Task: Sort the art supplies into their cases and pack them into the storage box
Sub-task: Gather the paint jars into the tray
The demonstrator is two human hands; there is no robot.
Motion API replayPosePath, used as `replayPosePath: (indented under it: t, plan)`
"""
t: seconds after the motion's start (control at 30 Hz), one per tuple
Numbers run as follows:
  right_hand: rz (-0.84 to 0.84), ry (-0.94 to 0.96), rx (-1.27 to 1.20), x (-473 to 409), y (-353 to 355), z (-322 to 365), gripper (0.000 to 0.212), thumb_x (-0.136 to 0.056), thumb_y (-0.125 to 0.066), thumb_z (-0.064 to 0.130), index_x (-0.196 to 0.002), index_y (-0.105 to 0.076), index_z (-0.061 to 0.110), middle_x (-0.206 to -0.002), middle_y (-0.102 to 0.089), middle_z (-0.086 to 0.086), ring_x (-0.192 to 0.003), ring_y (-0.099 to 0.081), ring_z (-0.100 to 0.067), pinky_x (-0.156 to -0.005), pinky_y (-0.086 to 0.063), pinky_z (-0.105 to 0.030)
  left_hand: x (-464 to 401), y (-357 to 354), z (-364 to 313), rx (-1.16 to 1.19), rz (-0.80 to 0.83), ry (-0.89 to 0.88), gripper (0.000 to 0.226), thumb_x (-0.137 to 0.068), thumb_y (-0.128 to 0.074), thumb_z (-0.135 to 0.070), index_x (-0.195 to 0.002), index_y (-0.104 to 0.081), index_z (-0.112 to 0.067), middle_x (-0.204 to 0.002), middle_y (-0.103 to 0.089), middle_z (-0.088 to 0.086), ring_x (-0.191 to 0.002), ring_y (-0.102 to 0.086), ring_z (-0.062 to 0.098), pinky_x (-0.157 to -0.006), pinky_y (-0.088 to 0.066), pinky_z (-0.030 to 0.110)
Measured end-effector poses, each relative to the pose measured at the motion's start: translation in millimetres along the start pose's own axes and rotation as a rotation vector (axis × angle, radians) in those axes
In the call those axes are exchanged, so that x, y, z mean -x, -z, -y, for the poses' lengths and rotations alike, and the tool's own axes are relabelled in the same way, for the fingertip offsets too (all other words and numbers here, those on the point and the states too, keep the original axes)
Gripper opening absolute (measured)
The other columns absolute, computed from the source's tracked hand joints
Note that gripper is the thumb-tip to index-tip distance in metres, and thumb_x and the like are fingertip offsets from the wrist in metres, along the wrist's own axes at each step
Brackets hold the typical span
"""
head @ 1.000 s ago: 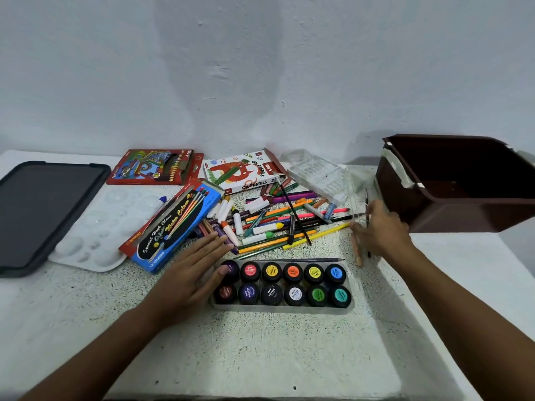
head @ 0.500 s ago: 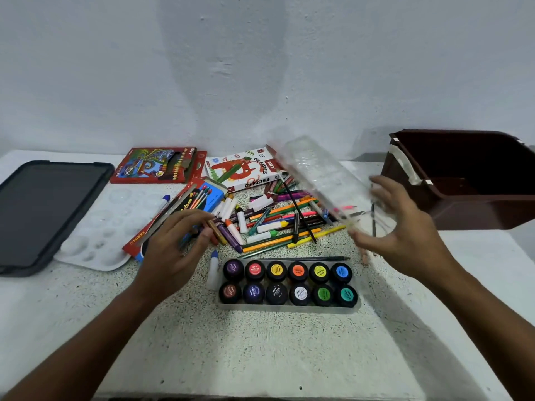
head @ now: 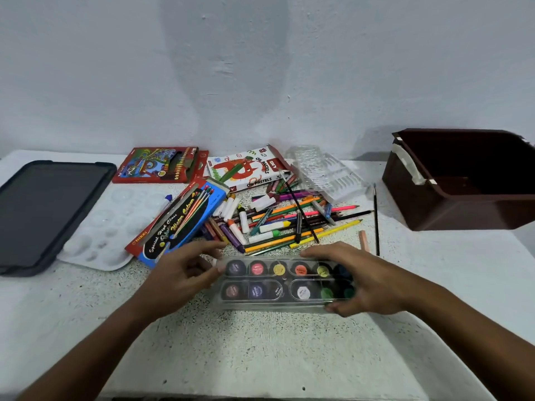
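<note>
Pressing a clear lid (head: 285, 280) down over the paint pots (head: 257, 269), I hold it at both ends so it seats squarely. My left hand (head: 185, 273) has its fingers curled on the lid's left end; my right hand (head: 367, 282) wraps the right end, thumb beneath. The pots sit on the worktop (head: 260, 351) just before me. Behind them loose pencils (head: 292, 224) lie unsorted, and the brown box (head: 463, 180) waits open at far right.
</note>
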State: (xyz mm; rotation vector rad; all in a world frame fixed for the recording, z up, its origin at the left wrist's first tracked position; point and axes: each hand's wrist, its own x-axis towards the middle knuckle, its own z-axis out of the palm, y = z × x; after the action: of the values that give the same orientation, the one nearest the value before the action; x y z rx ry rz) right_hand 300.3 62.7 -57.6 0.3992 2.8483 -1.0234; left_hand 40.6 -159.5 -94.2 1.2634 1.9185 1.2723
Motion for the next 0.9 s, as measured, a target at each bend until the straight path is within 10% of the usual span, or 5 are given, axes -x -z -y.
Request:
replayPosePath:
  t: [0.4, 0.57, 0.9]
  plan:
    - [0.02, -0.038, 0.051, 10, -2, 0, 0.075, -0.074, -0.076, 0.048, -0.136, -0.034, 0.046, -0.13, -0.031, 0.039, -0.122, -0.032, 0.012, -0.099, -0.039, -0.016, -3, -2, -3, -0.202, -0.011, -0.068, 0.02, -0.077, -0.074, -0.023, -0.095, -0.07, -0.031, -0.099, -0.067, -0.02, -0.083, -0.067, 0.004, -0.068, -0.053, 0.012]
    - [-0.201, -0.268, -0.074, 10, 6, -6, 0.052, -0.076, -0.061, 0.06, -0.122, -0.052, 0.039, -0.119, -0.057, 0.017, -0.104, -0.056, -0.001, -0.087, -0.052, -0.028, -3, 1, -11, -0.2, 0.007, -0.025, 0.04, -0.07, -0.067, -0.065, -0.095, -0.071, -0.033, -0.095, -0.068, -0.023, -0.081, -0.067, 0.003, -0.065, -0.053, 0.012]
    - [-0.066, -0.69, -0.43, 7, 16, -8, 0.048, -0.078, -0.07, 0.043, -0.115, -0.05, 0.018, -0.08, -0.072, -0.018, -0.059, -0.067, -0.023, -0.056, -0.057, -0.034, -9, -2, -17, -0.262, 0.001, 0.243, 0.047, -0.055, -0.075, -0.053, -0.091, -0.064, -0.026, -0.082, -0.066, -0.001, -0.073, -0.065, 0.016, -0.059, -0.053, 0.026]
